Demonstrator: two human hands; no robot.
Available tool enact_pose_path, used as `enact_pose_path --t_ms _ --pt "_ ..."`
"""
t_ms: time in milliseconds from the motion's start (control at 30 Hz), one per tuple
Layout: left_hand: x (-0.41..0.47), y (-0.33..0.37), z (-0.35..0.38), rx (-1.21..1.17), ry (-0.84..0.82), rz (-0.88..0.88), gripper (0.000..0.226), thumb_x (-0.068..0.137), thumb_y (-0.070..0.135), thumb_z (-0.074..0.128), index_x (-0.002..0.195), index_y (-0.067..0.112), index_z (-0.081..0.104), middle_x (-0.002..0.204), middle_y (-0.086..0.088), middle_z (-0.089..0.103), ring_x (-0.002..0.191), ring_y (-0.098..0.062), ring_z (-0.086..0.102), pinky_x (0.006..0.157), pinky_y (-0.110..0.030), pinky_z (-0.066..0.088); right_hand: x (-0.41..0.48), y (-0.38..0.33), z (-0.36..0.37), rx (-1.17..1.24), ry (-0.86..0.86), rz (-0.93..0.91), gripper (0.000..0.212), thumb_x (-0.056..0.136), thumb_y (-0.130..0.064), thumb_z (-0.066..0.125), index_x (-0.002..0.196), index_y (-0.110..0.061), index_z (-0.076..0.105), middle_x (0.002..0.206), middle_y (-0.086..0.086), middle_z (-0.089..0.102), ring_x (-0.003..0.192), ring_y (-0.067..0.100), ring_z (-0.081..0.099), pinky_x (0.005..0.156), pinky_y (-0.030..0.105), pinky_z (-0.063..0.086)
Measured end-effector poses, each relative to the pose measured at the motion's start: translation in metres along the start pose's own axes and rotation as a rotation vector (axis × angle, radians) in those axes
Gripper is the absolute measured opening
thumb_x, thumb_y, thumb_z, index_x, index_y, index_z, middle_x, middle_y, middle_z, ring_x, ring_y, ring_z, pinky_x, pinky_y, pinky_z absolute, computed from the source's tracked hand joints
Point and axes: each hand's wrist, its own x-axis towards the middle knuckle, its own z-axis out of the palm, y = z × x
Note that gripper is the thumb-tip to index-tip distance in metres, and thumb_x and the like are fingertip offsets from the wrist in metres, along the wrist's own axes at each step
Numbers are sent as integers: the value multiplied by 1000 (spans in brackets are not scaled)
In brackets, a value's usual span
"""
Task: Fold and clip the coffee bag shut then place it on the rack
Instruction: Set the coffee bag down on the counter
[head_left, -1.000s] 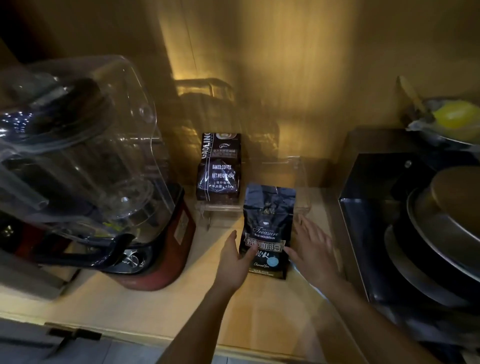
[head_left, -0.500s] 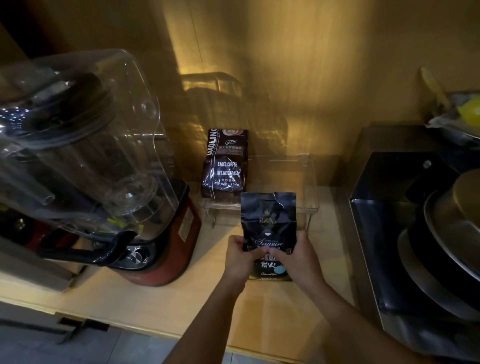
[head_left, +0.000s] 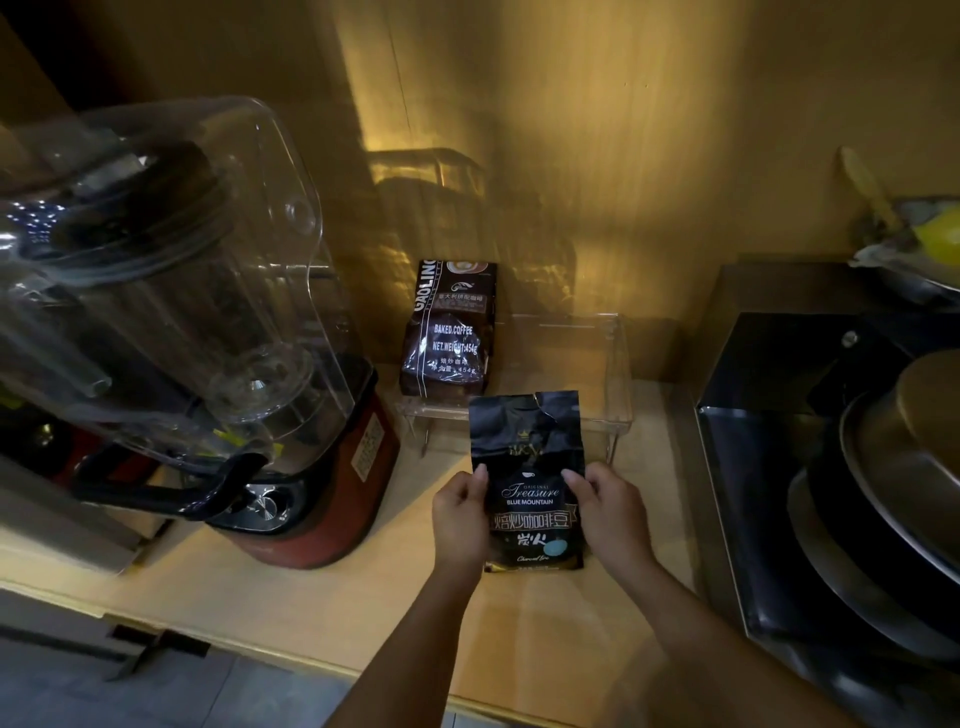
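Observation:
A black coffee bag (head_left: 527, 452) with gold and white lettering stands upright on the wooden counter, its torn top edge open and unfolded. My left hand (head_left: 460, 519) grips its left side and my right hand (head_left: 610, 512) grips its right side, thumbs on the front. Just behind it stands a clear acrylic rack (head_left: 613, 364), which carries a brown coffee bag (head_left: 452, 332) on its left half. No clip is visible.
A large blender (head_left: 171, 322) with a clear cover and red base fills the left. A dark metal box (head_left: 769, 447) with stacked pans (head_left: 893, 499) is on the right. A bowl with a yellow object (head_left: 935, 239) sits at the far right.
Both hands closed in from beside the black bag and took hold of its sides. They have slid a little higher up the bag, which stays upright before the rack.

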Motion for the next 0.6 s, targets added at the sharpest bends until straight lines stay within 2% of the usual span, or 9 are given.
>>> enact_pose_path --t_ms 100,133,167,267,300,400,500,600 --pt "5 5 -1 -127 -19 -32 19 83 1 58 69 13 53 66 -2 60 64 -15 59 51 -19 49 7 -2 -2 254 -49 108 20 85 -14 58 66 -11 49 70 11 60 70 29 58 65 42 49" --pt "8 7 -1 -154 -35 -44 18 79 -5 61 78 12 53 71 -4 61 69 -17 61 56 -22 50 10 -4 -3 317 -42 140 13 82 -9 60 73 -10 52 76 13 62 75 30 61 70 44 50" --pt "11 9 -2 -159 -48 -54 26 76 -9 62 89 12 52 75 -4 61 74 -19 62 59 -25 49 13 -6 -4 376 -33 164 9 80 -5 62 82 -10 54 81 13 63 80 30 62 73 44 50" --pt "22 15 -8 -93 -122 -61 62 71 -12 65 113 23 38 75 -4 58 76 -18 62 58 -26 46 20 -12 -5 504 -100 196 44 74 -1 67 109 -17 47 90 11 65 84 24 64 74 43 53" --pt "24 17 -10 -50 -169 -78 66 69 -12 67 115 25 37 78 -4 61 78 -18 63 56 -25 48 21 -13 -4 505 -142 189 48 73 0 68 111 -21 47 93 10 65 86 23 63 74 43 53" --pt "24 17 -13 34 -321 -153 51 67 -10 70 107 16 52 96 -8 63 91 -24 63 51 -20 53 20 -11 -2 442 -229 175 37 70 1 70 95 -23 57 102 7 66 91 23 62 78 45 54" --pt "24 13 -15 52 -341 -173 43 65 -8 72 100 12 58 99 -4 60 87 -18 61 49 -14 52 22 -6 -1 436 -220 195 36 65 0 74 91 -21 61 103 6 64 90 24 62 77 45 54" --pt "27 13 -15 36 -363 -194 48 62 -10 73 102 12 59 102 -5 63 88 -15 61 57 -22 55 24 -3 0 478 -270 231 43 59 1 77 95 -16 62 110 9 60 97 29 60 82 48 53"
